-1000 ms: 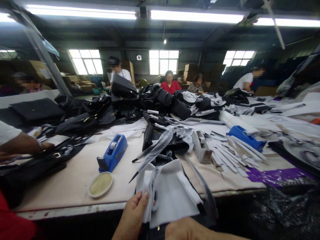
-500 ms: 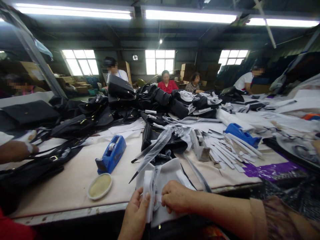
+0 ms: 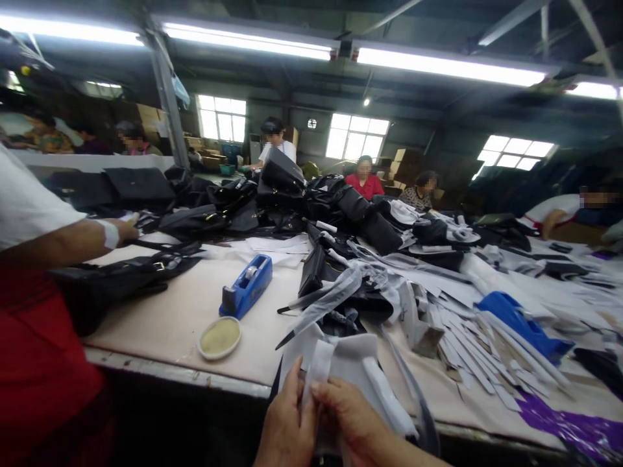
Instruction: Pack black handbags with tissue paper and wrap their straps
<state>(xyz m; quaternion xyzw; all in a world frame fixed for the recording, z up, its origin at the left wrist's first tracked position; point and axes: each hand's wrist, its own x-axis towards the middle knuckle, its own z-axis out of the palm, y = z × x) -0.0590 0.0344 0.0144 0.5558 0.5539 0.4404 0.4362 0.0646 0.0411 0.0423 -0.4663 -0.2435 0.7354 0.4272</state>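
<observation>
In front of me, at the table's near edge, is a black bag with pale grey-white sheeting over it. A white wrapping strip stands up between my hands. My left hand is closed on the strip's left side. From the right, my right hand pinches the same strip low down, its fingertips close to the left fingers. What lies under the fingers is hidden. A plastic-wrapped strap with a dark tip lies just beyond, and another wrapped strap hangs at the right.
On the left stand a blue tape dispenser and a round dish. To the right are a grey tape dispenser, white paper strips and a blue dispenser. Black bags pile up behind. A co-worker's arm reaches in at left.
The view has swung left, so the table shifts rightward in it. My right hand has come in against my left at the white strip. More of the co-worker at left shows.
</observation>
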